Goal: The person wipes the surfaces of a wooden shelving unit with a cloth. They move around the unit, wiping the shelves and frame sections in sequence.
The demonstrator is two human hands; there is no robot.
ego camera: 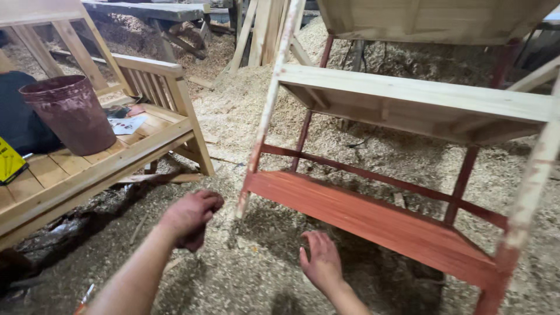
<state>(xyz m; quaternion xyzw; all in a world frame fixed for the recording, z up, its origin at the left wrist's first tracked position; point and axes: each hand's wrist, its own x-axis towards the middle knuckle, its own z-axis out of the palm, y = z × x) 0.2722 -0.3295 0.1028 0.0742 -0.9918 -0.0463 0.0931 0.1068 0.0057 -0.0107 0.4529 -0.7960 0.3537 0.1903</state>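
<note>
A wooden shelf rack (408,93) stands on sawdust at right. Its bottom shelf (373,219) and lower rails are stained red-brown, while the middle shelf and upper parts are bare pale wood. My left hand (191,217) hovers low in front of the rack's front left leg (256,146), fingers curled shut, with nothing seen in it. My right hand (319,261) hangs just before the front edge of the red bottom shelf, fingers loosely apart and holding nothing.
A bare wooden bench (87,169) at left carries a stained maroon bucket (73,114), papers, a dark bag and a yellow package (10,160). Sawdust and shavings (245,99) cover the floor. Planks lean at the back.
</note>
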